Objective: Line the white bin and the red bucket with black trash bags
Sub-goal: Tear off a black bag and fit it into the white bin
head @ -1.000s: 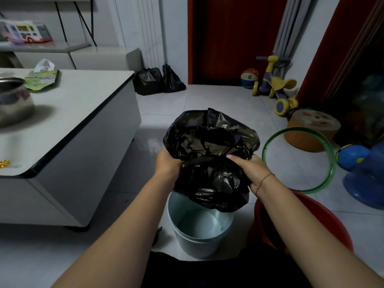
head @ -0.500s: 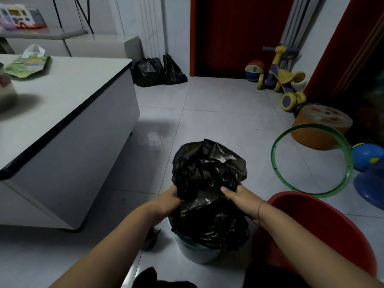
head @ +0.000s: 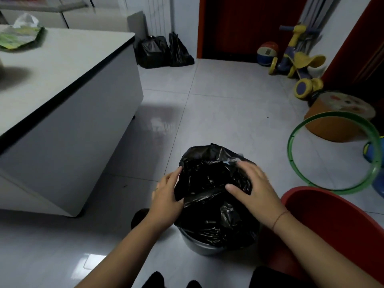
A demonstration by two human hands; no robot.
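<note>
A crumpled black trash bag (head: 212,215) sits bunched in the mouth of the white bin (head: 199,246) on the floor; only the bin's lower wall shows beneath it. My left hand (head: 166,196) holds the bag's left edge, fingers along the outside and thumb hidden under a fold. My right hand (head: 253,188), blurred, lies spread over the bag's top right with the thumb on the plastic. The red bucket (head: 332,200) stands unlined just right of the bin, under my right forearm.
A white table (head: 62,65) with a dark edge fills the left. A green hoop (head: 295,129), an orange stool (head: 340,119), a toy scooter (head: 299,63) and a ball (head: 267,51) stand at the right. Two filled black bags (head: 158,50) lean on the far wall.
The bag came down from chest height into the bin's mouth. My right hand let go of its grip and now spreads flat over the bag's top.
</note>
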